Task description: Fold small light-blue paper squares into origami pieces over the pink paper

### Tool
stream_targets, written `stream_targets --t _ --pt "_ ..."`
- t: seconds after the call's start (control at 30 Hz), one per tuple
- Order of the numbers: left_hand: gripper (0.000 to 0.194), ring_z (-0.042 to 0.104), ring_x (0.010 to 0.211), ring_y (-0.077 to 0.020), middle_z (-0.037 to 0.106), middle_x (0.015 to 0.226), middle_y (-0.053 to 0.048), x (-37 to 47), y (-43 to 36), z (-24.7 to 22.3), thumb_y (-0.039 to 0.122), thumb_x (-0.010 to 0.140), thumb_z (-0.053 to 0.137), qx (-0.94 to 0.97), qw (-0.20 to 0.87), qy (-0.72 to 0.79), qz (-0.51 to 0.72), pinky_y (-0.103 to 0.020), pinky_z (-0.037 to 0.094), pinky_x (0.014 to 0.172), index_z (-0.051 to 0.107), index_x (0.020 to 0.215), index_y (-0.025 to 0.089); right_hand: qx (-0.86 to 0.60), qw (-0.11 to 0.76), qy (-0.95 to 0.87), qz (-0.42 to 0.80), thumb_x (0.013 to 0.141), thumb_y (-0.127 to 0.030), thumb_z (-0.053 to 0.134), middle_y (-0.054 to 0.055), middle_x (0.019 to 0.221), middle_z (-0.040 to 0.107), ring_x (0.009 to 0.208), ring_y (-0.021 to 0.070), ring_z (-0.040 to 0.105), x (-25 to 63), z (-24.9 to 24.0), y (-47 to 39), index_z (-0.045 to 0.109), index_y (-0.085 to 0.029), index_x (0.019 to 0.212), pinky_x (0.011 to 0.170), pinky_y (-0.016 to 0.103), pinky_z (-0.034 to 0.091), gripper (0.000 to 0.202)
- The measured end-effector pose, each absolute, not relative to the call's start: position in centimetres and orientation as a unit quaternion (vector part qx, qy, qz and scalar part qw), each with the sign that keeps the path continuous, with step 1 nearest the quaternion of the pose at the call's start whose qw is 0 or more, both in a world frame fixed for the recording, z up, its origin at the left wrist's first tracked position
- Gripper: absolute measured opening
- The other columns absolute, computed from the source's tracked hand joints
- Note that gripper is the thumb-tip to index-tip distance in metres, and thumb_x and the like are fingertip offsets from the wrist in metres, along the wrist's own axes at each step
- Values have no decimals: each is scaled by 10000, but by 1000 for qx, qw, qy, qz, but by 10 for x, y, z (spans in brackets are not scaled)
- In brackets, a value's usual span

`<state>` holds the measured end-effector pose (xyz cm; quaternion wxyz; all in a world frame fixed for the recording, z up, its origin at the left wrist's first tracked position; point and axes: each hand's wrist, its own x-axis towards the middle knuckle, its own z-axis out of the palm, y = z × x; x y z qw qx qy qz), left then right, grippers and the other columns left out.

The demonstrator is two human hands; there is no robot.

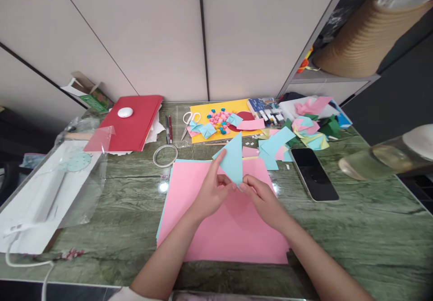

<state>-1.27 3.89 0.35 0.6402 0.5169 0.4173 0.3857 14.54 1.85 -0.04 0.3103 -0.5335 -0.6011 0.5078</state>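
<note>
A light blue sheet of paper folded into a triangle (234,159) is held up between my two hands, its lowest corner pointing down. My left hand (213,190) grips it from the left, with the index finger laid along its face and the thumb at the bottom corner. At that same corner, my right hand (262,197) pinches the paper between thumb and fingers. Beneath both hands lies a stack of pink paper (230,238), with blue sheets showing at its left edge.
Behind the stack are scissors (191,118), a tape roll (165,156), pens (169,129) and a yellow sheet (199,134) with small folded pieces. A phone (314,174) and a bottle (382,156) stand right. A red folder (131,129) and a power strip (47,201) lie left.
</note>
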Motion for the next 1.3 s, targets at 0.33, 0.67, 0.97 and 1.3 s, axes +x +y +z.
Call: stream_targets --t 0.33,0.67,0.97,1.3 --pt "755 529 680 -146 553 667 13 -19 38 5 133 746 549 511 645 376 426 -315 420 715 156 1382 238 -517 331 -626 482 886 -287 370 -47 628 295 569 110 284 142 -2 14 311 -206 658 532 243 249 248" --pt "771 524 803 -144 324 1324 -87 1 32 5 224 673 674 492 558 466 479 -285 472 679 271 1323 313 -508 324 -641 476 842 -243 449 -32 643 416 629 123 399 141 -2 14 417 -198 645 607 256 322 204" --pt "767 520 653 -132 534 907 -37 -16 37 11 166 691 645 570 619 414 347 -261 431 565 253 1331 321 -436 430 -480 628 768 -298 582 9 811 596 801 164 549 147 -4 22 588 -205 842 738 287 415 119" --pt "749 563 790 -150 569 1008 -59 -9 36 11 185 656 689 532 667 382 355 -277 441 690 284 1279 281 -544 436 -453 556 676 -356 671 37 698 657 677 176 565 153 -19 22 649 -162 729 672 304 433 202"
